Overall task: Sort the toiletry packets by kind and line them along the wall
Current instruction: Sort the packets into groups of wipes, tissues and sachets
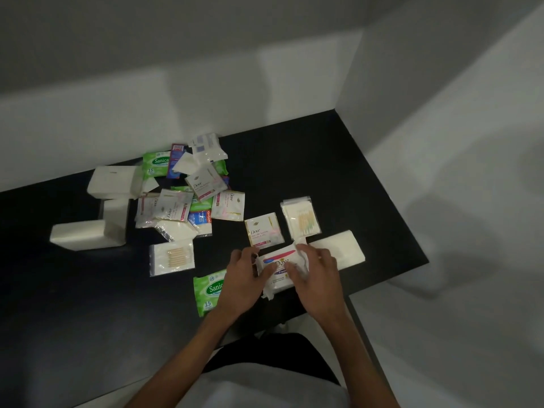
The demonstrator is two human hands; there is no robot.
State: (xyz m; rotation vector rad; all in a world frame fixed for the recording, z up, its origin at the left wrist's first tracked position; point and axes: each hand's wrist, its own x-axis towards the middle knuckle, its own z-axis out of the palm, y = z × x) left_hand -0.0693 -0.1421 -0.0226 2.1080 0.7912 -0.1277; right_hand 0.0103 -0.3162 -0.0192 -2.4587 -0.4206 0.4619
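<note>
**Black table [323, 172]: mixed packets, both hands on one Dove wipes pack [279, 267]**

Far left: three white tissue packs [113, 181] lie clustered, touching one another. Just right of them a loose heap of packets [188, 198] lies near the wall [265, 92], made up of green wipes, Dove sachets and toothpaste, all overlapping. In front of the heap a cotton-swab packet [172, 257] lies flat and apart.

Near the front edge a green Sanicare pack [207, 291] lies partly under the left hand [240, 285]. That hand's fingers are curled round the left end of the Dove wipes pack. The right hand [316, 278] grasps the right end, fingers bent over the top. The pack is at the table's front right; whether it is lifted or resting cannot be told.

Just behind it lie a single Dove sachet [264, 230] and a second swab packet [301, 217]. Beside the right hand lies a long white tissue pack [338, 248].
</note>
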